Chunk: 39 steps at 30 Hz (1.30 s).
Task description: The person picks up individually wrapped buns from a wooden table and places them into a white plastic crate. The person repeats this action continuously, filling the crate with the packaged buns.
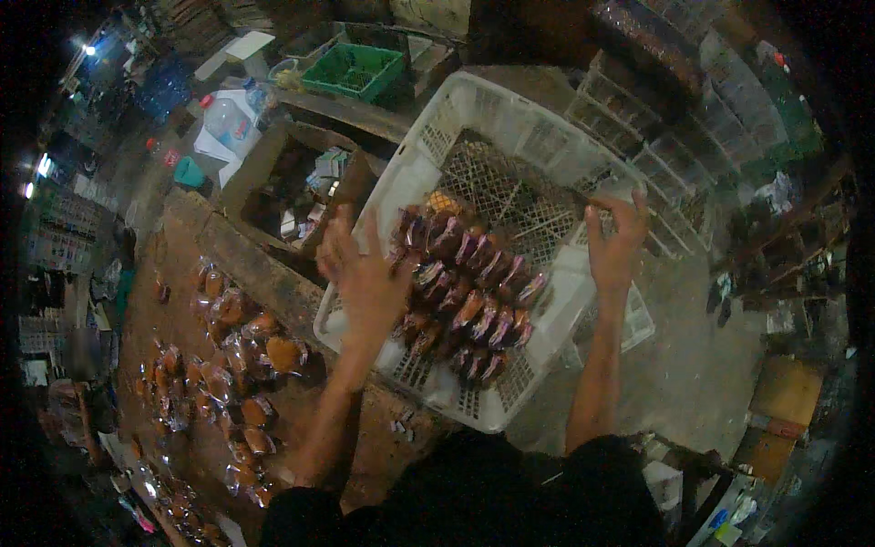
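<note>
A white plastic crate (pixel 488 96) stands tilted in front of me, partly filled with rows of small brown wrapped buns or cakes (pixel 469 305). Over its left side is my left hand (pixel 369 283), blurred, its fingers spread beside the nearest packs. My right hand (pixel 620 237) is at the crate's right rim, thumb and forefinger tips together in a pinch; whatever lies between them is too small to make out. An orange-brown piece (pixel 444 202) sits at the far end of the rows. The crate's far part shows its bare lattice bottom.
Many loose wrapped brown pieces (pixel 260 410) cover the brown table at left. Behind it are an open cardboard box (pixel 246 196) with small packs, a large clear bottle (pixel 226 123) and a green basket (pixel 354 71). More pale crates (pixel 620 105) stand at far right, beside grey floor (pixel 688 356).
</note>
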Motion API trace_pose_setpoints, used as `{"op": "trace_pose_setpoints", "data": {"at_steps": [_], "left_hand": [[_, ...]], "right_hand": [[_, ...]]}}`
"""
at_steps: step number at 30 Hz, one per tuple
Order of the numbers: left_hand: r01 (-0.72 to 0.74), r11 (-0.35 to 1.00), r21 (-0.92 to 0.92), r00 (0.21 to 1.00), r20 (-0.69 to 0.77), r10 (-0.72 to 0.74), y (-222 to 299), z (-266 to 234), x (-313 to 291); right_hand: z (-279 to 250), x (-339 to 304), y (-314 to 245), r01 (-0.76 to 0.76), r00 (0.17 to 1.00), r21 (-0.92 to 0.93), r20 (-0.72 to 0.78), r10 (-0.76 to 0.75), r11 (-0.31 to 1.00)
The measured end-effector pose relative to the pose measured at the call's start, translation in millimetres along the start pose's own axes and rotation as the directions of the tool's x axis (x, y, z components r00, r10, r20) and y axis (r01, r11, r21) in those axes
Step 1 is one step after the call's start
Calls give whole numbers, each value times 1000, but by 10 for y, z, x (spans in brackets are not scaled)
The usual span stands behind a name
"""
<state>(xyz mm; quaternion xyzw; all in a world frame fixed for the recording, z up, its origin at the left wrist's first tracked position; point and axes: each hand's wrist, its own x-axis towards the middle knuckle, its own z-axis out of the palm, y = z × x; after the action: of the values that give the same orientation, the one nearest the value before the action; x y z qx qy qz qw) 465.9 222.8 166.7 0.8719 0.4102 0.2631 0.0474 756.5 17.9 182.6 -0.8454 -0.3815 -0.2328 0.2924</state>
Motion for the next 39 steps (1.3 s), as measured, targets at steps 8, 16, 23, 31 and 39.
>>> {"op": "trace_pose_setpoints", "data": {"at_steps": [8,16,23,31,39], "left_hand": [[-12,1000,29,1000,4,12,-370,133,-59],[41,998,36,999,-6,-41,-407,187,-60],[4,1000,-7,999,-33,-4,-421,184,-8],[-25,999,-29,985,169,29,-340,-31,-91],[105,987,119,992,63,-113,-204,214,-81]], "right_hand": [[37,-17,93,-88,996,66,28,86,994],[94,-47,255,-195,980,156,59,188,968],[103,-96,267,-187,982,111,-1,188,976],[19,-1,166,-180,983,184,76,168,966],[36,26,50,-245,969,161,39,242,956]]}}
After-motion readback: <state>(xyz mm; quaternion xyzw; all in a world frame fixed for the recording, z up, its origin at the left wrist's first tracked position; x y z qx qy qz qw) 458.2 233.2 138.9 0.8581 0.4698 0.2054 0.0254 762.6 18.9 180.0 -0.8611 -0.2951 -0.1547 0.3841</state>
